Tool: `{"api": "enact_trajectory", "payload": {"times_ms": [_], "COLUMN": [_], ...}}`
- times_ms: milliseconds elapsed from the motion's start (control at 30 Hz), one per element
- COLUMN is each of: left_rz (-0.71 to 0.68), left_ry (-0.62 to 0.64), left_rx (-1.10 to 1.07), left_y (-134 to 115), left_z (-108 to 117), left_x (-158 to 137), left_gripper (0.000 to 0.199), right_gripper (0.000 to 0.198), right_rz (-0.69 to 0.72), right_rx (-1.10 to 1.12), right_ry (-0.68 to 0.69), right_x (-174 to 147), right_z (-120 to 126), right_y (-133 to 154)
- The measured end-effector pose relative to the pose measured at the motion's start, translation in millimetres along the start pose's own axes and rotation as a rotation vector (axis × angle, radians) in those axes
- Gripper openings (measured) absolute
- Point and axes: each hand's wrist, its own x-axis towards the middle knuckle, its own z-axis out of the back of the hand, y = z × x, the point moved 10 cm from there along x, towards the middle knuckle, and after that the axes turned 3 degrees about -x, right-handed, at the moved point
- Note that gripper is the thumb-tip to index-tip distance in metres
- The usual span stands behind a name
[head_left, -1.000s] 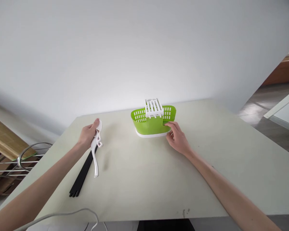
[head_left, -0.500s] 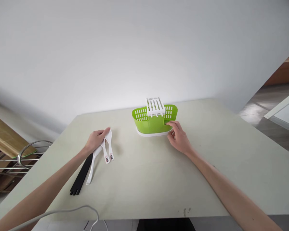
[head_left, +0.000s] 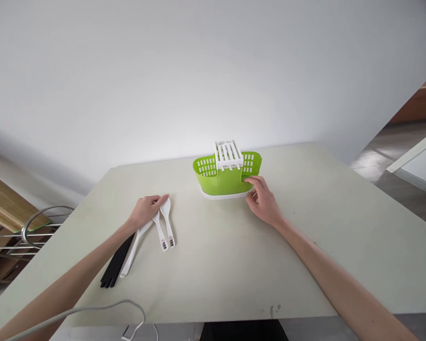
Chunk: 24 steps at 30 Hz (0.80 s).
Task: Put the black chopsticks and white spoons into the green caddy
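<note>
Two small white spoons [head_left: 168, 220] with printed labels on their handles lie at the left of the table. My left hand [head_left: 146, 210] is closed over their bowl ends, with the thumb against the right-hand spoon. Just left of them is a larger white utensil [head_left: 132, 255], its head hidden under the same hand. Black chopsticks [head_left: 116, 265] lie in a bundle beneath the wrist. A green cutlery basket [head_left: 230, 183] with a white slatted rack [head_left: 228, 154] and a white base stands near the wall. My right hand [head_left: 263, 201] grips its right front, fingers hooked over the low cutout.
The pale table [head_left: 213, 265] meets a white wall at the back. A grey cable [head_left: 102, 309] loops across the front left edge. Left of the table stands a metal wire rack [head_left: 31, 234] beside a bamboo board [head_left: 10, 201].
My left hand has moved slightly right and down, with the two small spoons carried along in it. The larger white utensil's handle has swung left. My right hand stays on the basket.
</note>
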Motion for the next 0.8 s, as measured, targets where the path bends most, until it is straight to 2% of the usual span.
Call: {"api": "enact_trajectory", "payload": {"times_ms": [400,633,800], "left_rz": [-0.111,-0.077,-0.020], "left_ry": [0.082,0.024,0.048], "left_rx": [0.136,0.337,0.515], "left_y": [-5,-8,-14], "left_z": [-15,-11,-10], "left_x": [-7,-12,-14], "left_gripper": [0.058,0.051,0.054], "right_gripper": [0.045,0.044,0.044], "right_rz": [-0.007,-0.011,-0.007], "right_rx": [-0.007,-0.001,-0.001], "right_ry": [0.007,0.006,0.002], "right_x": [-1,0,0], "right_z": [1,2,2], "right_y": [0,1,1]}}
